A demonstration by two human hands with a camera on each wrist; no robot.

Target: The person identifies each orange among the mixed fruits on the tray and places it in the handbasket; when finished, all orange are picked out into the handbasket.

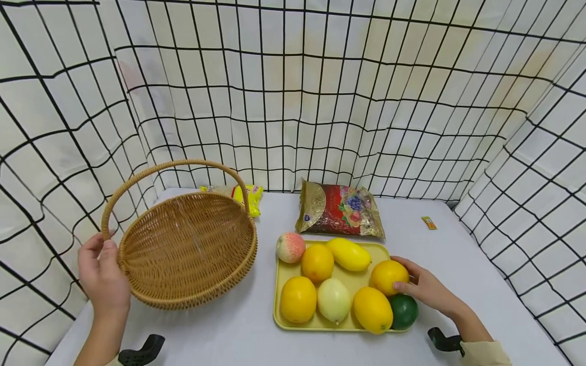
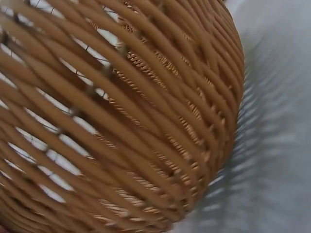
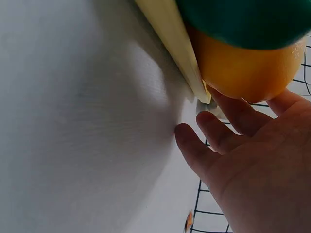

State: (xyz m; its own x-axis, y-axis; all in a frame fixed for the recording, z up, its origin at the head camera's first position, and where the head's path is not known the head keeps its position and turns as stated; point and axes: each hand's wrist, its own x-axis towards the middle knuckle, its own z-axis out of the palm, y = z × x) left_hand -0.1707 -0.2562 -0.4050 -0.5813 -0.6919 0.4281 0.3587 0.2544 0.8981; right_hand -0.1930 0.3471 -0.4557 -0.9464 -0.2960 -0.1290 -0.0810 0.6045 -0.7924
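Note:
My left hand (image 1: 103, 272) grips the wicker basket (image 1: 187, 249) where its arched handle meets the rim. The basket tilts with its hollow facing me; its woven side (image 2: 146, 116) fills most of the left wrist view. On the yellow tray (image 1: 329, 325), my right hand (image 1: 428, 287) holds an orange (image 1: 388, 277) between thumb and fingers at the right side. Touching or close to that orange are a dark green fruit (image 1: 404, 311) and a yellow-orange fruit (image 1: 372, 310). In the right wrist view, my fingers (image 3: 238, 114) reach round the orange (image 3: 248, 68), partly behind the green fruit.
Also on the tray are a peach (image 1: 290, 247), a yellow mango-shaped fruit (image 1: 349, 254), a pale green fruit (image 1: 334, 301) and two more oranges (image 1: 317, 263). Behind lie a red-and-gold bag (image 1: 341, 209), a yellow packet (image 1: 254, 199) and a small orange sachet (image 1: 429, 222). Grid-patterned curtains enclose the table.

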